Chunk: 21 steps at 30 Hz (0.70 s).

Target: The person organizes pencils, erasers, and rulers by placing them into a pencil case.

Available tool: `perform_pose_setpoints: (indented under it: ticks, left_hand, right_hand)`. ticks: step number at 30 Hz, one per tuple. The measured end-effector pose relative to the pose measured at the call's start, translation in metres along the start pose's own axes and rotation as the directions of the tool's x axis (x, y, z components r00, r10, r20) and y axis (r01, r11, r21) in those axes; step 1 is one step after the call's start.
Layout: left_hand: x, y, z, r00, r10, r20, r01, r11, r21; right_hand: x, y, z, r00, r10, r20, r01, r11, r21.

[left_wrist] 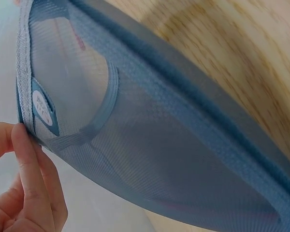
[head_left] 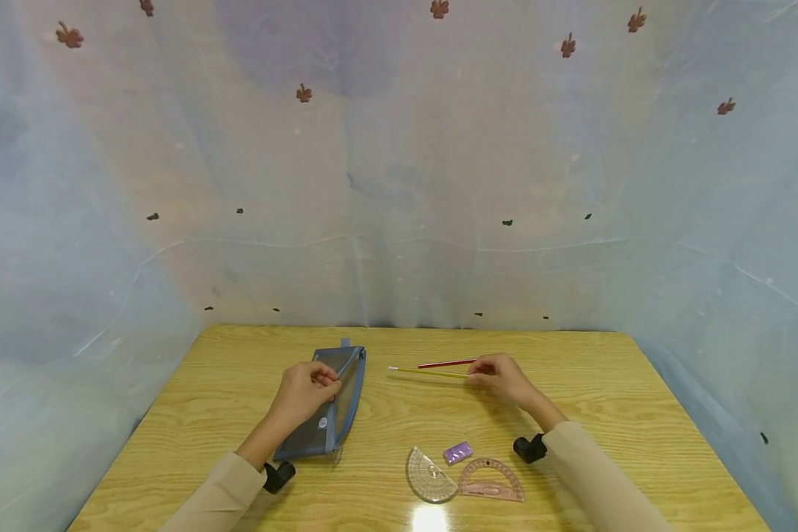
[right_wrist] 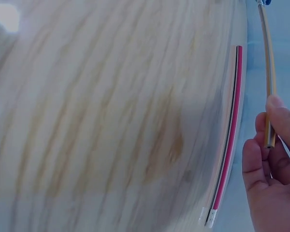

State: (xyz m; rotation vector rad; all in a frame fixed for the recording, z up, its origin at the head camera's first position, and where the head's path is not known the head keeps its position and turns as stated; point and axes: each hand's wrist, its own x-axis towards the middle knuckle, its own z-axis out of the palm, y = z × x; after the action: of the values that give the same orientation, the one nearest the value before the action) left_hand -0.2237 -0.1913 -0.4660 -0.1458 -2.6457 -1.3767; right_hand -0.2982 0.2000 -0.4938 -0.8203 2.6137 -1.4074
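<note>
A blue-grey mesh pencil case has its zip side gaping. My left hand pinches its edge between thumb and fingers; the left wrist view shows the grip beside a round white label. Held near one end by my right hand, a yellow pencil points left toward the case, above the table. In the right wrist view, thumb and fingertips pinch that pencil. A red pencil lies on the table behind it, its right end hidden by the right hand in the head view.
Nearer the front of the wooden table lie a clear protractor, a purple-wrapped eraser and a pink protractor. A pale curtain hangs behind the table's back edge and around its sides.
</note>
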Motion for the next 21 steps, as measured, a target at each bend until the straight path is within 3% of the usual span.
perform_pose_setpoints:
  ticks: [21]
  left_hand:
    - [0.001,0.003,-0.003,1.0,-0.015,-0.002,0.015,1.0,-0.002]
  right_hand:
    - [0.022,-0.021,0.027,0.998,-0.058,0.015,0.059,0.997,-0.039]
